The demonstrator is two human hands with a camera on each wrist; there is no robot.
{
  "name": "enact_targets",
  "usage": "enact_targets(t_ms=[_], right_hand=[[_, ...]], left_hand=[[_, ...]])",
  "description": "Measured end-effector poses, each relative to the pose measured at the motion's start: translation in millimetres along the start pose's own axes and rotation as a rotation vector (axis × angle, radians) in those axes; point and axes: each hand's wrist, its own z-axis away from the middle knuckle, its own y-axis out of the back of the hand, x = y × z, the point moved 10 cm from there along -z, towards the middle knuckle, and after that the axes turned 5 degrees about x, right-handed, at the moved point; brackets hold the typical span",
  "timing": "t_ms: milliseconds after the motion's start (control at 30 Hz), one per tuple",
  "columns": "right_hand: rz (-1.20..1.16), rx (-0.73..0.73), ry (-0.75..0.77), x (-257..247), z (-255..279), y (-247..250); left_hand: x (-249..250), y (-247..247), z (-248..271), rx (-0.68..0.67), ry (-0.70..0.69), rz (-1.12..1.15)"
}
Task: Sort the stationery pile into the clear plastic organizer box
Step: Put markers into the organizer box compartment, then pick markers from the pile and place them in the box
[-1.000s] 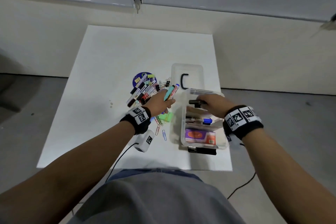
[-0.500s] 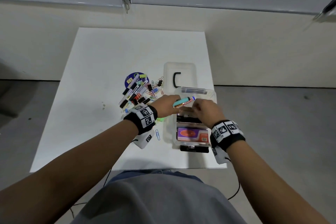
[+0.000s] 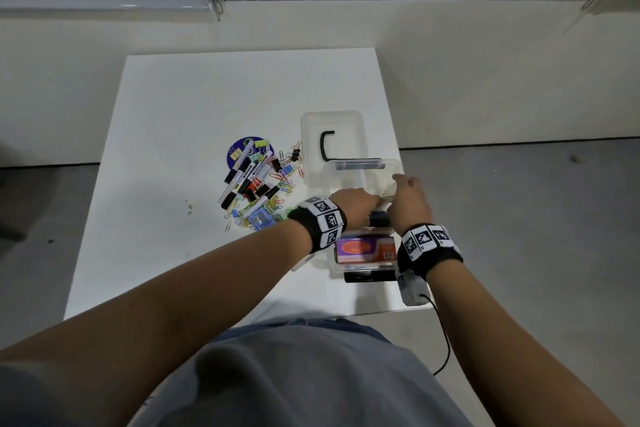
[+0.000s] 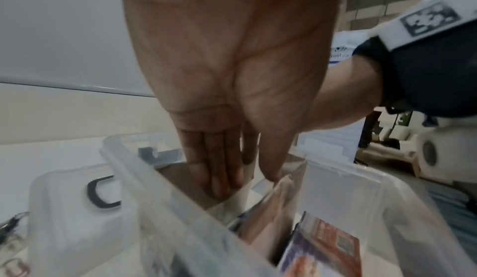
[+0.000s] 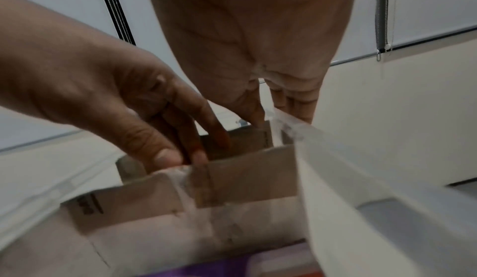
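Stationery pile (image 3: 258, 184) lay loose on the table (image 3: 173, 135) left of the clear box (image 3: 391, 170), where the left hand (image 3: 353, 199) with straight fingers and right hand (image 3: 410, 199), grip unclear, pressed cardboard dividers (image 5: 245, 171) that might buckle or tip.

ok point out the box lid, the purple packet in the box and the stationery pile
box lid (image 3: 346, 125), head view, bare clear top
purple packet (image 3: 356, 248), head view, its face
stationery pile (image 3: 256, 180), head view, markers at middle

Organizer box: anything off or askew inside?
Nothing spilled. The cardboard divider inside the clear organizer box looks bent and uneven; left hand fingers and right hand are both at it. Stationery pile remains outside.
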Motion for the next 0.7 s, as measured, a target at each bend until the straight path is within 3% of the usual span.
enact_targets(t_ms=[133, 200, 267, 367, 433, 533, 700], right_hand=[[-0.022, 0.206, 0.1, -41, 1, 16], [-0.095, 0.245, 0.199, -78, 4, 18], [-0.164, 0.202, 0.327, -121, 10, 10], [-0.122, -0.005, 0.47, -184, 22, -27], [-0.025, -0.147, 0.552, -218, 30, -58], [0.096, -0.321, 0.626, -244, 35, -107], [0.336, -0.435, 0.762, -267, 32, -158]], left_hand=[[-51, 37, 22, 0.284, 0.07, 0.193], [-111, 51, 39, 0.413, 0.212, 0.274], [-176, 51, 55, 0.458, 0.384, 0.281], [-262, 31, 82, 0.404, 0.645, 0.257], [-299, 14, 96, 0.337, 0.73, 0.232], [-330, 1, 102, 0.299, 0.774, 0.197], [-341, -3, 91, 0.253, 0.778, 0.177]])
